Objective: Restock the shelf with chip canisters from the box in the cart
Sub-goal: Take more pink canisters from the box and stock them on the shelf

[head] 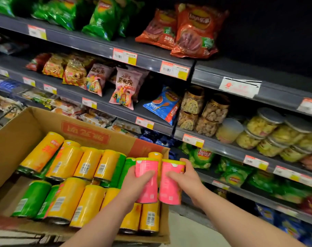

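Holding, head view: we have two chip tubes lifted at once. The left hand (139,180) is wrapped around the left pink canister (146,165), a round cardboard tube with a yellow rim. The right hand (186,177) clasps the right pink canister (171,190) of the same kind.
Canisters' place: both pink tubes stand nearly upright, rims up and side by side, so close that they seem to touch. They hang above the right end of the brown cardboard box (26,125), not yet on any shelf.
Why so: we think one tube per hand saves a trip, and keeping them upright lets us set them down on their bases directly.
Box content: the yellow canisters (87,164) and green canisters (32,198) lie on their sides in rows, packed tightly. The cart below the box is hardly visible.
Hand pose: both forearms reach forward from the lower edge. The left fingers curl across the front of its tube. The right thumb lies near the rim, and its fingers cross the front.
Shelf: the grey metal shelves (223,150) with orange price tags are to the right, near the hands. Which free place is meant, we cannot tell.
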`<state>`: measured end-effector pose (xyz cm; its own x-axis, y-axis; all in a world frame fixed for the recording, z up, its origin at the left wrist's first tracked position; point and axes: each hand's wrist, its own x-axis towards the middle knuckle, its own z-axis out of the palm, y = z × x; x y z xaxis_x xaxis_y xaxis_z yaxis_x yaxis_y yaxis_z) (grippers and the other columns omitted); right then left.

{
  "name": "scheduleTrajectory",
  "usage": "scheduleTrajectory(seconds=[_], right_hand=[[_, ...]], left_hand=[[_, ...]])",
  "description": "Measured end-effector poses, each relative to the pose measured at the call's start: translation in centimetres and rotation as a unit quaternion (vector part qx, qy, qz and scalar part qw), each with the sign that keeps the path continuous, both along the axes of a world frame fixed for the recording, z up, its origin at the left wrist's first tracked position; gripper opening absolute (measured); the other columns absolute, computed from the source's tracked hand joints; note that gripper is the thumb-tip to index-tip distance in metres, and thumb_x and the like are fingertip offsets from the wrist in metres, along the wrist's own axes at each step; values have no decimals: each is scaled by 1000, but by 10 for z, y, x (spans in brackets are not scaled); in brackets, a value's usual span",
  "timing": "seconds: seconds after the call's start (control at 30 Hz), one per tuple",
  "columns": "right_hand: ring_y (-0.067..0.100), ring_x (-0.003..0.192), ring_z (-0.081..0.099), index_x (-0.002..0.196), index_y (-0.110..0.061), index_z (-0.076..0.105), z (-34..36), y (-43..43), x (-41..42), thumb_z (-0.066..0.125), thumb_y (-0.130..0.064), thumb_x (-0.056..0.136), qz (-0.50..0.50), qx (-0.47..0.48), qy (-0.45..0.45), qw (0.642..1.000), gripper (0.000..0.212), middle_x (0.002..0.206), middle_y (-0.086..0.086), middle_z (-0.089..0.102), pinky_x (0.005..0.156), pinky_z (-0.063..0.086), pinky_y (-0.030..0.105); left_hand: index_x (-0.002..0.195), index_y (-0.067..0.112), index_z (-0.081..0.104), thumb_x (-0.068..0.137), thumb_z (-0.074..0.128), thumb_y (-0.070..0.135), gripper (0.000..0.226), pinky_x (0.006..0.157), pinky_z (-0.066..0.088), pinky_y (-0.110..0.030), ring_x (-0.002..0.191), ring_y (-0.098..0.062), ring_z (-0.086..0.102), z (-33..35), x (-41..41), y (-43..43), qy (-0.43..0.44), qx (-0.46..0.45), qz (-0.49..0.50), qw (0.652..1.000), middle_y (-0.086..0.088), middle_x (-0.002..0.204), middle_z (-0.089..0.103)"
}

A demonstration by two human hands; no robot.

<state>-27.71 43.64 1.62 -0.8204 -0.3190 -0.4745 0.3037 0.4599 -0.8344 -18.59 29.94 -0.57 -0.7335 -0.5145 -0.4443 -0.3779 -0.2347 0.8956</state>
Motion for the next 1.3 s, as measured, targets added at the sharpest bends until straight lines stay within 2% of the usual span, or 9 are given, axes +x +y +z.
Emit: scheduleTrajectory(seconds=[0.1, 0.23, 0.43, 0.63, 0.7, 0.8, 0.97, 1.13, 1.3], right_hand=[[16, 98, 61, 141, -20, 30, 10, 24, 3, 71, -15, 81, -17, 8, 12, 1000, 73, 115, 3, 59, 78, 50, 27], [10, 89, 61, 138, -16, 34, 24, 64, 6, 70, -14, 80, -36, 16, 27, 999, 68, 105, 0, 61, 67, 50, 22], [19, 99, 62, 132, -23, 38, 51, 154, 7, 73, -28, 69, -94, 37, 49, 994, 72, 109, 1, 61, 92, 52, 41], [18, 95, 63, 110, -28, 41, 76, 266, 22, 70, -18, 80, -151, 12, 47, 987, 43, 99, -2, 61, 89, 53, 38], [20, 97, 63, 116, -26, 41, 84, 301, 29, 72, -23, 75, -172, 8, 52, 984, 52, 102, 1, 62, 90, 53, 41], [21, 101, 63, 137, -21, 35, 91, 355, 35, 69, -39, 56, -204, 4, 66, 977, 89, 112, 3, 61, 91, 53, 42], [17, 96, 62, 115, -23, 48, 105, 442, 42, 71, -24, 78, -251, -9, 85, 964, 43, 106, 0, 61, 89, 53, 38], [12, 89, 63, 105, -29, 45, 119, 508, 45, 69, -22, 83, -283, -49, 115, 951, 33, 99, -5, 60, 72, 54, 29], [18, 97, 62, 113, -27, 43, 129, 548, 35, 71, -27, 81, -308, -43, 137, 940, 42, 106, -3, 59, 86, 53, 39]], left_hand=[[104, 24, 53, 83, 72, 27, 28, 63, 49, -27, 84, -15, 64, 10, -4, 23, 12, 14, -26, 999, 0, 97, 65], [111, 23, 57, 57, 74, 48, 62, 76, 55, -37, 90, -21, 68, 20, -11, 58, 18, 30, -66, 997, -3, 102, 68], [109, 24, 54, 77, 76, 33, 40, 66, 53, -30, 89, -20, 67, 37, -31, 143, 42, 35, -138, 989, -3, 101, 67], [111, 23, 53, 85, 69, 27, 30, 68, 54, -34, 91, -25, 68, 53, -36, 246, 46, 63, -195, 978, -8, 104, 67], [108, 25, 53, 85, 68, 29, 29, 67, 54, -35, 90, -25, 68, 58, -38, 282, 46, 67, -218, 973, -8, 104, 67], [109, 25, 52, 83, 71, 32, 34, 72, 56, -39, 91, -27, 68, 70, -41, 338, 55, 77, -243, 965, -9, 105, 67], [115, 19, 50, 85, 68, 29, 36, 67, 55, -36, 90, -29, 68, 86, -49, 420, 62, 81, -281, 954, -13, 105, 67], [120, 15, 52, 80, 74, 33, 49, 68, 56, -37, 89, -28, 70, 102, -61, 484, 80, 79, -324, 939, -12, 107, 69], [119, 18, 55, 62, 79, 40, 66, 75, 58, -40, 88, -27, 72, 119, -77, 522, 96, 64, -367, 923, -10, 103, 72]])
